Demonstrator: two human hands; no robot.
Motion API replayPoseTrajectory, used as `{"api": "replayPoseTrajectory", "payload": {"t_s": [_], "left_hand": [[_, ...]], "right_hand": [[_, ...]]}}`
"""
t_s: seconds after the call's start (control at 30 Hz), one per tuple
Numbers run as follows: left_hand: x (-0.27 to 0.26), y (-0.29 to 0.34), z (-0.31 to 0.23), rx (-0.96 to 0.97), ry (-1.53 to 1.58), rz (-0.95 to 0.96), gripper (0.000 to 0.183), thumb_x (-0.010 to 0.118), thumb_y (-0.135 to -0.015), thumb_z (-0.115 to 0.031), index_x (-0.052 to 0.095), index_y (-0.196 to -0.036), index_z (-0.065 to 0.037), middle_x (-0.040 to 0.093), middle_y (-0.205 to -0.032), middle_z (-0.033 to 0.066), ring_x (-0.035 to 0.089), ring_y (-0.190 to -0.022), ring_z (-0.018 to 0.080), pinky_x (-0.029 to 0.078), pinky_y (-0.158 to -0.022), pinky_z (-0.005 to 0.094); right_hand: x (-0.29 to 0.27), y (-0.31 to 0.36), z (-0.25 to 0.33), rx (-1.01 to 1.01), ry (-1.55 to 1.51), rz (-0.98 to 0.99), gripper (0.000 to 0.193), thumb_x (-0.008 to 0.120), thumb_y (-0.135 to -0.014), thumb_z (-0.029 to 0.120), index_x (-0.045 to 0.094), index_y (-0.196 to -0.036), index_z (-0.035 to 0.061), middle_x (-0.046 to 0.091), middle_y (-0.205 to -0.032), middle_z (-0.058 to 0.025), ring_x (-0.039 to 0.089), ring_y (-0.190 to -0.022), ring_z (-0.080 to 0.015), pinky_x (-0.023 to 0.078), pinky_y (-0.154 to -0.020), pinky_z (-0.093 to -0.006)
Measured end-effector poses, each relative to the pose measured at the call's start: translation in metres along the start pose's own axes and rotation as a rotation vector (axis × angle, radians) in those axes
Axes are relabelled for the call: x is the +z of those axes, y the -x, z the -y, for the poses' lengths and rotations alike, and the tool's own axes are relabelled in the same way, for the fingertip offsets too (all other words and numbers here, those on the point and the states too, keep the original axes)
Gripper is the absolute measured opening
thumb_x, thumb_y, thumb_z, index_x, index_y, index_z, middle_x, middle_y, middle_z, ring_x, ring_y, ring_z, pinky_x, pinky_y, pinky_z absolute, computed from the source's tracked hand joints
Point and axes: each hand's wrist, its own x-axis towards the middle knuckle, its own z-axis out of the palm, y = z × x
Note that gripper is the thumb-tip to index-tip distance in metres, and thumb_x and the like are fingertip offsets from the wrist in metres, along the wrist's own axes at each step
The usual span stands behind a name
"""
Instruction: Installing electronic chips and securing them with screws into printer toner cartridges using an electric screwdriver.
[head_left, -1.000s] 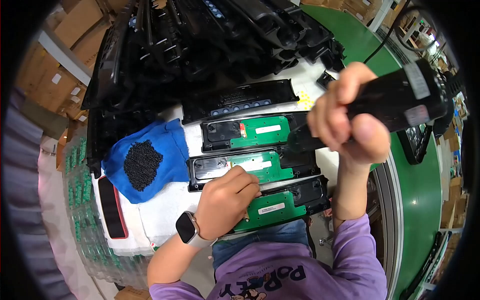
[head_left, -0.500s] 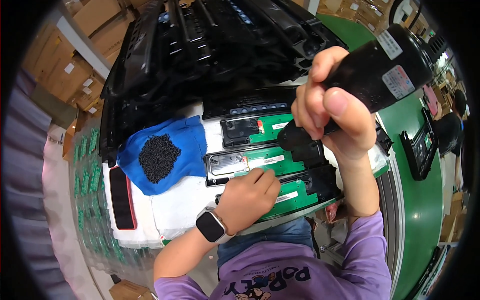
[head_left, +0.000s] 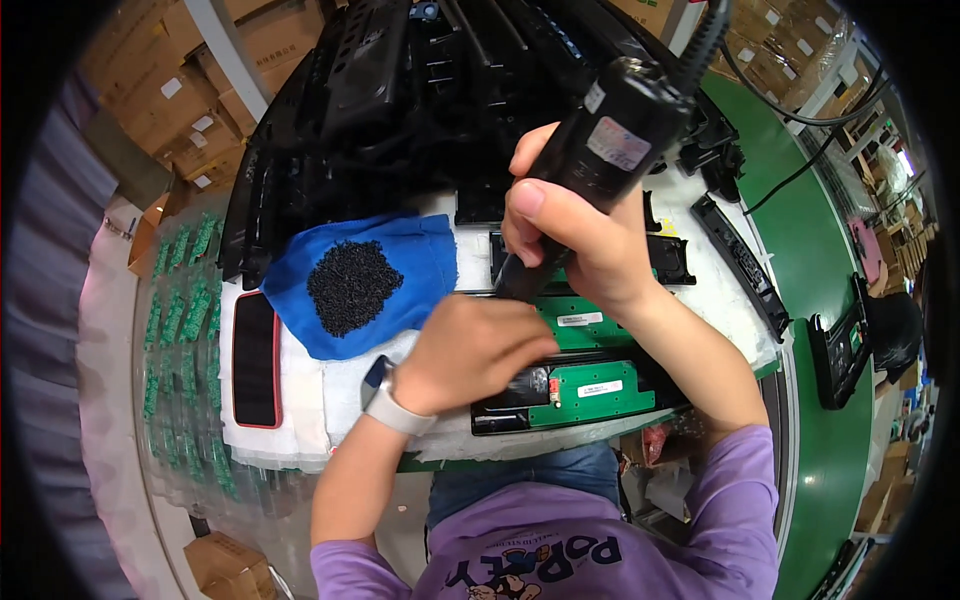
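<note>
My right hand point(head_left: 575, 230) is wrapped round a black electric screwdriver point(head_left: 620, 130), tilted with its lower end down and to the left. That end reaches the fingers of my left hand point(head_left: 475, 345), and its tip is hidden behind them. My left fingers are bent and close together over the middle black housing; whatever they pinch is out of sight. This housing holds a green circuit board point(head_left: 580, 320) with a white label. Nearer me lies another black housing point(head_left: 500, 415) with a labelled green circuit board point(head_left: 605, 388). A blue cloth point(head_left: 430, 250) bears a heap of small black screws point(head_left: 352, 285).
Black plastic housings point(head_left: 400, 110) are piled high at the back. A red-edged phone point(head_left: 257, 360) lies at the left, beside bagged green boards point(head_left: 180, 340). A long black part point(head_left: 740, 265) rests on the right. The screwdriver's cable point(head_left: 705, 45) runs upward.
My right hand has brought the screwdriver left and downward, over the middle housing. My left hand has shifted left and up, away from the nearest board. The view has shifted too.
</note>
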Motion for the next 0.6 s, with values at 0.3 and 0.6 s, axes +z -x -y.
{"api": "replayPoseTrajectory", "payload": {"t_s": [0.3, 0.6], "left_hand": [[-0.011, -0.001, 0.008, -0.454, 0.476, -0.436, 0.010, 0.063, -0.082, -0.008, 0.065, -0.081, 0.001, 0.062, -0.070, 0.0011, 0.053, -0.057, 0.0038, 0.040, -0.049, 0.0167], [0.002, -0.005, 0.000, -0.530, 0.594, -0.309, 0.012, 0.063, -0.082, -0.008, 0.064, -0.087, 0.003, 0.065, -0.079, 0.0042, 0.058, -0.071, 0.0072, 0.045, -0.066, 0.0181]], "right_hand": [[-0.013, 0.004, -0.008, 0.097, -0.035, -0.061, 0.024, 0.058, -0.077, 0.018, 0.047, -0.088, 0.0009, 0.044, -0.053, -0.0046, 0.044, -0.041, -0.0130, 0.039, -0.045, -0.0276], [-0.045, 0.013, 0.032, -0.207, -0.379, -0.056, 0.022, 0.047, -0.085, 0.023, 0.049, -0.096, 0.0037, 0.045, -0.057, -0.0030, 0.044, -0.043, -0.0137, 0.042, -0.051, -0.0307]]}}
